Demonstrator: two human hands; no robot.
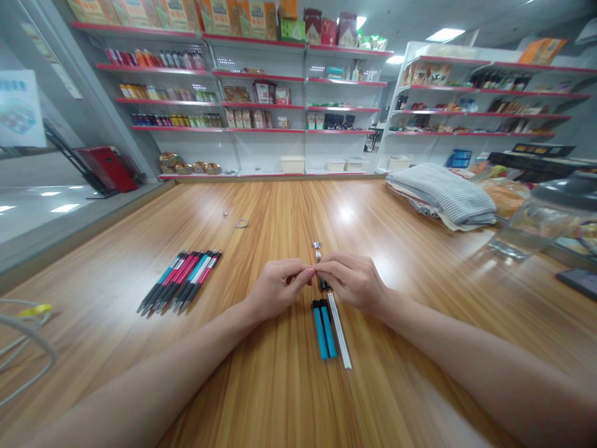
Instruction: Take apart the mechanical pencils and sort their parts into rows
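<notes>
My left hand (278, 287) and my right hand (353, 280) meet at the middle of a wooden table (280, 386), fingertips pinched together on a tiny part I cannot make out. Just beyond the fingertips lie small silver pen tips (318, 248). Under my right hand lie two blue pen barrels (324, 328) and thin white refills (339, 333), pointing toward me. A row of several assembled pens (181, 280), blue and pink with black grips, lies to the left of my left hand.
A small ring (241, 223) and a tiny metal bit (224, 213) lie farther back. Folded striped cloth (443, 196) and a clear jar (545, 214) sit at the right. A phone (578, 281) lies at the right edge, cables (23, 336) at the left. Store shelves (261, 93) stand behind.
</notes>
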